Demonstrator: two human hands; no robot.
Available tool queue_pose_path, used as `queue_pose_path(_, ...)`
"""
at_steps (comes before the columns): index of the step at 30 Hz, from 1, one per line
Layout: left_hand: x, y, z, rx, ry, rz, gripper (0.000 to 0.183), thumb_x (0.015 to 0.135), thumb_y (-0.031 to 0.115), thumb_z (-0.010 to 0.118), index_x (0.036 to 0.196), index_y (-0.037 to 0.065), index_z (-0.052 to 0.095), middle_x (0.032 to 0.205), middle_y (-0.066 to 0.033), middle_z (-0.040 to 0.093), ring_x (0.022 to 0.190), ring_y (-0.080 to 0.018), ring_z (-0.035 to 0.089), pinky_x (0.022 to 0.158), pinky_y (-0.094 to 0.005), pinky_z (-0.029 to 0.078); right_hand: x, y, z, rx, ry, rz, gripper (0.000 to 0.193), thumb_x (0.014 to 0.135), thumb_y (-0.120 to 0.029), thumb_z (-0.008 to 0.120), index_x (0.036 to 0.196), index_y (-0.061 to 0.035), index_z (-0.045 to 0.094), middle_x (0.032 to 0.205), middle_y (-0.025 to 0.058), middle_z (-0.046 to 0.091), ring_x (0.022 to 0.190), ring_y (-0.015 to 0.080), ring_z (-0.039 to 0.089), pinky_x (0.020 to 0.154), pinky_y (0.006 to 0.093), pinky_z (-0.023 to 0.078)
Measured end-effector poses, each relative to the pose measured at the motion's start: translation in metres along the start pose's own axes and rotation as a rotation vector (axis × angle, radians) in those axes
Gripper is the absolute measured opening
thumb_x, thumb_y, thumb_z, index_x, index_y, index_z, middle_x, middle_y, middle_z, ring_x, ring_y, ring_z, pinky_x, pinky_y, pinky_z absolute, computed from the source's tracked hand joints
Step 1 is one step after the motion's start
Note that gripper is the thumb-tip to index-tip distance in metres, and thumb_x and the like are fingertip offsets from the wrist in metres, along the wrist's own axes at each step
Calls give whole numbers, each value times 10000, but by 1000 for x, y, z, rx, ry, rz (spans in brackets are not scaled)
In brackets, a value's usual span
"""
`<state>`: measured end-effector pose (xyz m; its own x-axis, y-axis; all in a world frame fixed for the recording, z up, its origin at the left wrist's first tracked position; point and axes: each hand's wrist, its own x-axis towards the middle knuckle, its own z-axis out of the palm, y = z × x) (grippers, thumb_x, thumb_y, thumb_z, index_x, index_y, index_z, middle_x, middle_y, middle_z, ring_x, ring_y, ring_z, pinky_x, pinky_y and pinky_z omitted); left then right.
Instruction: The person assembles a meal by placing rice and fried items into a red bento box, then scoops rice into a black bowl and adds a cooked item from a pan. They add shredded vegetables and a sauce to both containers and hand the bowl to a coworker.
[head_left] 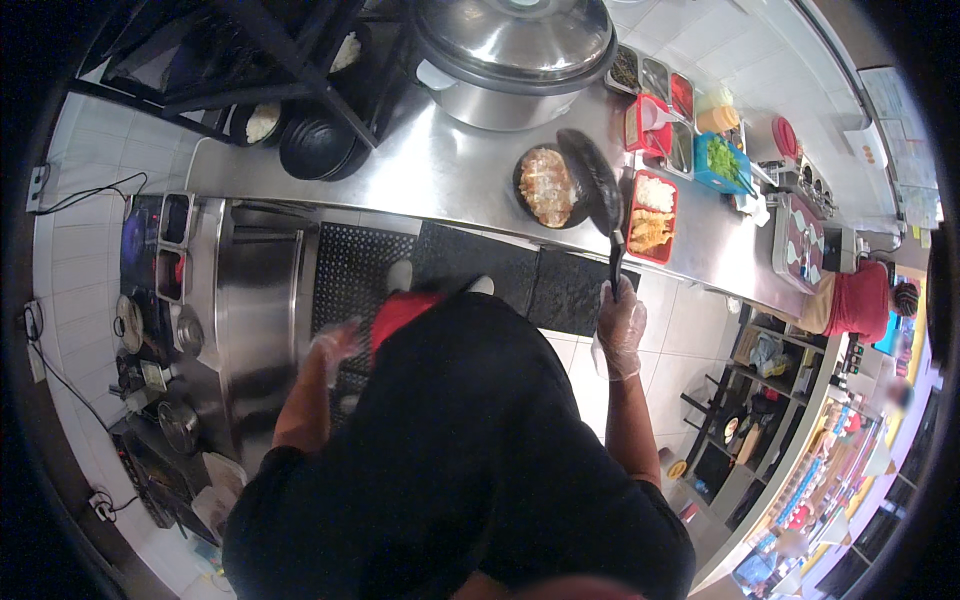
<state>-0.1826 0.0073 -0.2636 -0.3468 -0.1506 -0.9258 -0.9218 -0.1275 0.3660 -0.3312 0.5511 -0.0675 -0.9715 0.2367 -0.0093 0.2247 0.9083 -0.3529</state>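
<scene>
My right hand (pixel 622 325), in a clear plastic glove, grips the handle of a small black frying pan (pixel 590 175). The pan is tipped on its side along the right edge of a black bowl (pixel 522 207) at the counter's front edge. A browned, pale-topped food portion (pixel 547 187) fills the bowl. Just right of the pan is a red tray (pixel 667 257) with white rice and golden fried pieces. My left hand (pixel 338 344), also gloved, hangs away from the counter by my red apron, nearest to nothing on it; motion smears its fingers.
A large steel cooker (pixel 515 95) stands on the steel counter (pixel 440 165). Stacked black bowls (pixel 318 145) sit beneath a black rack at left. Ingredient containers and a blue bin (pixel 722 165) of greens line the right. Another person (pixel 850 303) stands at far right. Black mats (pixel 475 265) cover the floor.
</scene>
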Motion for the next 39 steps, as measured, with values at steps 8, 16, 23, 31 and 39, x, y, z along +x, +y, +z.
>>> queue_pose_path(8, 18, -6, -2, 109, -33, 51, 459, 982, 533, 653, 756, 136, 605, 680, 5, 553, 615, -147, 510, 611, -381, 421, -14, 8, -15, 238, 44, 105, 231, 1019, -255, 610, 1153, -69, 642, 863, 240, 706, 821, 474, 688, 703, 542, 511)
queue_pose_path(16, 9, 7, 15, 194, -28, 178, 439, 961, 502, 700, 743, 134, 602, 671, 3, 552, 572, -144, 504, 550, -352, 415, -7, 10, -5, 122, -99, 62, 243, 996, -217, 646, 1000, 26, 649, 751, 255, 668, 719, 442, 677, 640, 502, 482)
queue_pose_path(23, 4, 13, 10, 75, -39, 32, 348, 945, 416, 750, 891, 82, 669, 812, -30, 605, 706, -167, 571, 616, -354, 469, -17, -7, -6, 330, -92, 200, 335, 1018, -290, 646, 936, 35, 656, 833, 247, 687, 749, 384, 677, 675, 460, 498)
queue_pose_path(31, 9, -37, -13, -123, 53, 7, 558, 890, 387, 810, 1270, 5, 666, 1183, -121, 680, 1041, -283, 657, 883, -434, 541, -24, -3, 20, 375, -106, 186, 324, 1022, -278, 634, 1023, 42, 688, 880, 204, 723, 802, 320, 698, 746, 417, 522)
queue_pose_path(39, 4, -98, -51, -80, -299, 286, 533, 888, 337, 775, 1345, 94, 646, 1193, -108, 656, 1065, -313, 621, 925, -486, 516, -53, 10, 34, 1089, -561, 525, 355, 988, -393, 652, 1053, -44, 647, 921, 93, 647, 785, 188, 618, 648, 323, 478)
